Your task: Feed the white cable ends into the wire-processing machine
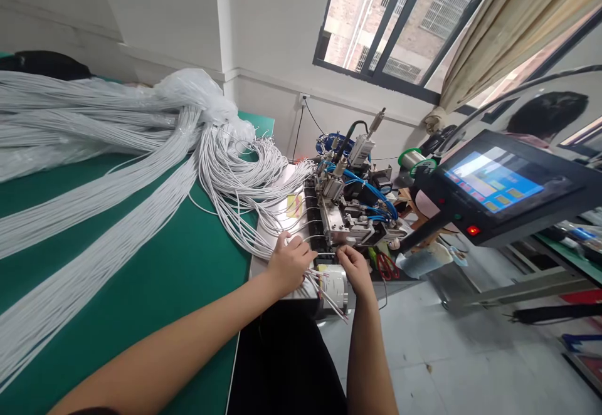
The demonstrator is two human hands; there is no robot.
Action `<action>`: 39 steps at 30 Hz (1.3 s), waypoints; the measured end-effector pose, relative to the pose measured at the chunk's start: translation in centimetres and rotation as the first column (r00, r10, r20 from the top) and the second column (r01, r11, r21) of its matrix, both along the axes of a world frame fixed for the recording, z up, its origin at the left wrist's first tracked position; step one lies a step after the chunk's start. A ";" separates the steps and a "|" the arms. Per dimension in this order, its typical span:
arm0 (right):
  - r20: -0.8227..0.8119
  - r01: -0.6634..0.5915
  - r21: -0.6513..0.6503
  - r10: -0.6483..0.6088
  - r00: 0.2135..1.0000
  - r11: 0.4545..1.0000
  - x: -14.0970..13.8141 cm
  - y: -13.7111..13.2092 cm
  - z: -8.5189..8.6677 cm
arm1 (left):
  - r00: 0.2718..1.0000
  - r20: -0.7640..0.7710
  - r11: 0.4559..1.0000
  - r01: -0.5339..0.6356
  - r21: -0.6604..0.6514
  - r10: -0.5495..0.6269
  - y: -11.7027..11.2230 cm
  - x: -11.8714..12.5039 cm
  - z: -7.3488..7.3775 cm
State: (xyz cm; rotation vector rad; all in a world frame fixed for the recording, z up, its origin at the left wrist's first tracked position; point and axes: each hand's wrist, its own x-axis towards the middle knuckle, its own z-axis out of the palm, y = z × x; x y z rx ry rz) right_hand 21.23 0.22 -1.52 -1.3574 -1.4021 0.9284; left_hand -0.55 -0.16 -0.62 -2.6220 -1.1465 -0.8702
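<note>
My left hand (pixel 289 263) is closed around a small bunch of thin white wires (pixel 324 293) whose ends stick out toward me. My right hand (pixel 353 269) pinches a single white wire at the front of a small bench machine (pixel 350 211) with blue air hoses. Both hands rest by the machine's black wire track (pixel 314 214), where several wires lie side by side. A large heap of white wires (pixel 230 170) fans out to the left over the green table (pixel 155 277).
A touch-screen control panel (pixel 498 183) with a lit red button stands on an arm at the right. Long wire bundles (pixel 70 214) and a plastic bag (pixel 197 92) lie on the table. Red scissors (pixel 386 266) sit beside the machine. Another person's head (pixel 548 113) shows beyond the screen.
</note>
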 end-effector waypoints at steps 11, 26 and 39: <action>-0.157 0.075 -0.123 -0.094 0.983 0.990 -0.7 -0.3 -2.2 | 1.000 -0.011 0.998 -0.004 -0.055 0.004 -0.1 0.1 0.0; 0.427 -0.108 0.166 0.027 0.904 0.980 -0.8 -5.4 4.1 | 1.000 0.021 0.997 -0.021 -0.074 0.022 -0.1 -0.1 0.3; 0.339 0.001 0.274 -0.098 0.936 0.962 -2.1 -3.5 3.3 | 0.990 0.135 0.998 -0.039 0.050 0.032 -0.1 -0.2 0.6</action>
